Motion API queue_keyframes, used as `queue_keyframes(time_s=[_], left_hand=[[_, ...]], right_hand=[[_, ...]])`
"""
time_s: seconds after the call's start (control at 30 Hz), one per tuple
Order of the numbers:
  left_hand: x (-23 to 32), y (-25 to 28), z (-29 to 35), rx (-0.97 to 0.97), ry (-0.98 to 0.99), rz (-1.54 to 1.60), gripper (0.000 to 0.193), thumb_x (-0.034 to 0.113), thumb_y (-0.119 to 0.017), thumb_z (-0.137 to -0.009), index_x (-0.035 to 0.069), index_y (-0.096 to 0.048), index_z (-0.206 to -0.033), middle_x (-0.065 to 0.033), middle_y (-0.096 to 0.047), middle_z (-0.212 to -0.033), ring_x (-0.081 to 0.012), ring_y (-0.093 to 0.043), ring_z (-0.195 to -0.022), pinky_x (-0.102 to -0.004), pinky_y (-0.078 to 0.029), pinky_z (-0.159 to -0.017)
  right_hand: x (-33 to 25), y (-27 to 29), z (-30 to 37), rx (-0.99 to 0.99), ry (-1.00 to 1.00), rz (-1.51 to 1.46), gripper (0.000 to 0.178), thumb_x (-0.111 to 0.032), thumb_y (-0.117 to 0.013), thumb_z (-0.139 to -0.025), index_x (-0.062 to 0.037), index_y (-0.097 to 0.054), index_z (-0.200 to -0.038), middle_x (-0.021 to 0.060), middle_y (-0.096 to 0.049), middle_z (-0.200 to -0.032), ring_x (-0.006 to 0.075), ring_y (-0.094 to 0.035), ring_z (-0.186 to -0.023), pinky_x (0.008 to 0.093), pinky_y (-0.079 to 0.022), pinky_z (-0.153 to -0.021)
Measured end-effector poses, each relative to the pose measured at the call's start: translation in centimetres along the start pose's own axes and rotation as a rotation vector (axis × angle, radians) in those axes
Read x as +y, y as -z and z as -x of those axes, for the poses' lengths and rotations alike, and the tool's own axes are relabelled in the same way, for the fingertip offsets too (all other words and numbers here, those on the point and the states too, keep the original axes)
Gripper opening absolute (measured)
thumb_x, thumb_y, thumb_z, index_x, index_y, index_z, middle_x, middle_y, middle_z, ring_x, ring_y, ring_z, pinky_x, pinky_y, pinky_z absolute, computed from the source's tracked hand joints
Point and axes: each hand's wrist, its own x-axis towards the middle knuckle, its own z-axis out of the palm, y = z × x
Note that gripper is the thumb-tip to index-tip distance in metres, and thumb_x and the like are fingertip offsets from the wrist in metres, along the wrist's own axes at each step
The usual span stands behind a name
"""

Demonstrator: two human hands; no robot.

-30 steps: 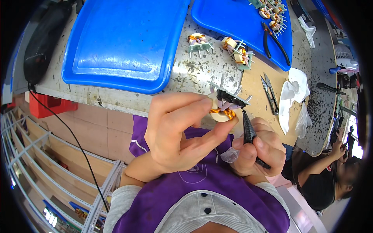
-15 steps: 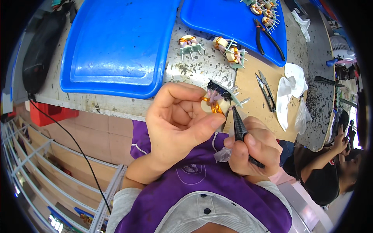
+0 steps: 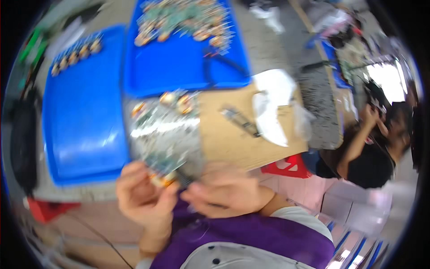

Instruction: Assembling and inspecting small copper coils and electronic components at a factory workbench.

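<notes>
Near the bench's front edge, my left hand [image 3: 143, 199] is closed, pinching a small ring-shaped coil [image 3: 160, 180] between thumb and fingers. The coil is pale with orange-copper winding and has a greenish base plate with pins. My right hand [image 3: 230, 190], smeared by motion, is closed around slim black tweezers [image 3: 183, 177]. Their tip lies close beside the coil; blur hides whether it touches. Beyond my hands, several similar coils [image 3: 184, 104] lie on the metal bench top.
A blue tray [image 3: 85, 134] at left has a row of coils; another blue tray [image 3: 174, 74] holds many coils and black-handled pliers [image 3: 224, 65]. Snips [image 3: 241, 121] and white cloth [image 3: 274, 103] lie on cardboard [image 3: 224, 150]. Another person [image 3: 371, 157] sits at right.
My view has swung, bringing the coils in both trays into sight. My hands have come closer together, still holding the coil and tweezers, and the tweezers' tip is at the coil.
</notes>
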Motion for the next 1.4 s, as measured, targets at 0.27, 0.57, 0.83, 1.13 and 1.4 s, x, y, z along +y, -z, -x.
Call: queue_keyframes(time_s=[0.27, 0.57, 0.83, 1.13, 1.4], left_hand=[[2.3, -6.7, -0.1, 0.006, -0.009, -0.083, 0.042, -0.009, -0.066, -0.065, 0.001, -0.044, -0.099, -0.0139, -0.048, -0.103, -0.0177, -0.054, -0.088, -0.0276, -0.045, -0.076], [0.3, 0.2, 0.3, -0.067, 0.021, 0.056, 0.046, -0.008, -0.07, -0.064, -0.001, -0.044, -0.101, -0.0138, -0.045, -0.105, -0.0182, -0.053, -0.091, -0.0287, -0.046, -0.076], [1.7, 5.2, 0.8, -0.085, 0.0, 0.082, 0.047, -0.015, -0.07, -0.06, -0.002, -0.046, -0.099, -0.0143, -0.047, -0.103, -0.0089, -0.051, -0.074, -0.019, -0.043, -0.058], [0.9, 4.9, 1.1, -0.086, -0.045, 0.037, 0.049, -0.014, -0.071, -0.059, -0.002, -0.046, -0.1, -0.0144, -0.047, -0.104, -0.007, -0.05, -0.068, -0.0171, -0.042, -0.055], [0.7, 4.8, 1.3, -0.097, -0.07, -0.04, 0.053, -0.012, -0.072, -0.059, 0.0, -0.044, -0.102, -0.0159, -0.047, -0.104, -0.0071, -0.05, -0.067, -0.018, -0.043, -0.056]], right_hand=[[-2.2, 5.9, -1.4, 0.279, 0.048, 0.05, 0.021, 0.002, -0.071, -0.063, 0.005, -0.059, -0.08, 0.0079, -0.052, -0.061, 0.0197, -0.051, -0.046, 0.0276, -0.038, -0.04], [-2.2, 1.1, -0.5, -0.153, -0.141, 0.154, 0.023, 0.002, -0.071, -0.064, -0.0017, -0.057, -0.082, 0.009, -0.051, -0.057, 0.0225, -0.051, -0.046, 0.0322, -0.036, -0.04], [-3.1, -5.2, 1.4, 0.03, -0.041, 0.151, 0.031, 0.003, -0.074, -0.06, 0.0021, -0.058, -0.087, 0.0078, -0.053, -0.059, 0.0201, -0.052, -0.048, 0.0284, -0.041, -0.042], [-2.6, -4.3, 1.9, 0.016, -0.044, 0.099, 0.038, 0.004, -0.074, -0.059, 0.0009, -0.056, -0.093, 0.0073, -0.052, -0.061, 0.0201, -0.05, -0.047, 0.0288, -0.038, -0.04], [-2.2, -4.1, 2.1, -0.009, -0.053, 0.075, 0.037, 0.003, -0.074, -0.06, -0.0003, -0.057, -0.092, 0.0058, -0.05, -0.06, 0.0202, -0.048, -0.046, 0.0297, -0.037, -0.041]])
